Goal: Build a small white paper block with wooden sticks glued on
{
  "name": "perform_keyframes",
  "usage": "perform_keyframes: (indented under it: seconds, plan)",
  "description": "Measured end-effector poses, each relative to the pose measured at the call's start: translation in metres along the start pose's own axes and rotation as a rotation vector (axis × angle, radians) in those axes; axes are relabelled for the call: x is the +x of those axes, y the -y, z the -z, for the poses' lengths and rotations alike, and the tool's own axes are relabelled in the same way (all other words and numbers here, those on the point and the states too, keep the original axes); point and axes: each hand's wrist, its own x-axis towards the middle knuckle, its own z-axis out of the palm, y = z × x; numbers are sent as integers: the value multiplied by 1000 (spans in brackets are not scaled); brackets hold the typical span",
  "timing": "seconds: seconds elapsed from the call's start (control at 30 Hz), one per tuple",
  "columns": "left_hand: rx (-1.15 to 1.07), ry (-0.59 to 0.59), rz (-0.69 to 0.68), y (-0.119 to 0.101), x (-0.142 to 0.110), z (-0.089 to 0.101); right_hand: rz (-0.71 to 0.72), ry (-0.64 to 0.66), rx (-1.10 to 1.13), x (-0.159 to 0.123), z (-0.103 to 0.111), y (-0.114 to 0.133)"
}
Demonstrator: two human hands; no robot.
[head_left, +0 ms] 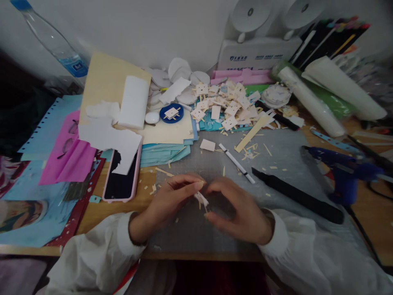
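My left hand (pixel 181 194) pinches a small white and cream paper piece (pixel 202 199) with thin strips on it, over the grey cutting mat (pixel 196 237). Its finer detail is blurred. My right hand (pixel 241 209) curves around the other side of the piece, thumb and forefinger apart. The thumb tip is close to the piece's lower end; I cannot tell whether it touches. Beyond the hands lie a small cream card (pixel 208 145), a white pen with black bands (pixel 236 163) and a black marker-like stick (pixel 297 196).
Several small paper cut-outs (pixel 231 104) are heaped at the back. A phone (pixel 123 176) lies left, partly under torn white paper (pixel 115 139). A blue glue gun (pixel 344 168) with a cord is at right. A water bottle (pixel 55 39) stands back left.
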Motion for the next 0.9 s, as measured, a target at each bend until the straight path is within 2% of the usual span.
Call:
perform_keyframes:
  seconds: [0.1, 0.3, 0.5, 0.6, 0.7, 0.9]
  plan:
    - [82, 33, -49, 3, 0, 2, -53, 74, -17, -2, -5, 2]
    - [269, 15, -102, -2, 0, 0, -28, 24, 140, -2, 0, 4]
    - [506, -42, -248, -4, -3, -4, -157, -71, 196, -4, -12, 9]
    - [420, -44, -169, -3, -4, -2, -160, -149, 331, -3, -12, 8]
    - [242, 19, -79, -4, -6, -1, -155, -216, 423, -1, -8, 7]
    - [264, 97, -144, -11, -7, -5, -126, -219, 487, -3, 0, 4]
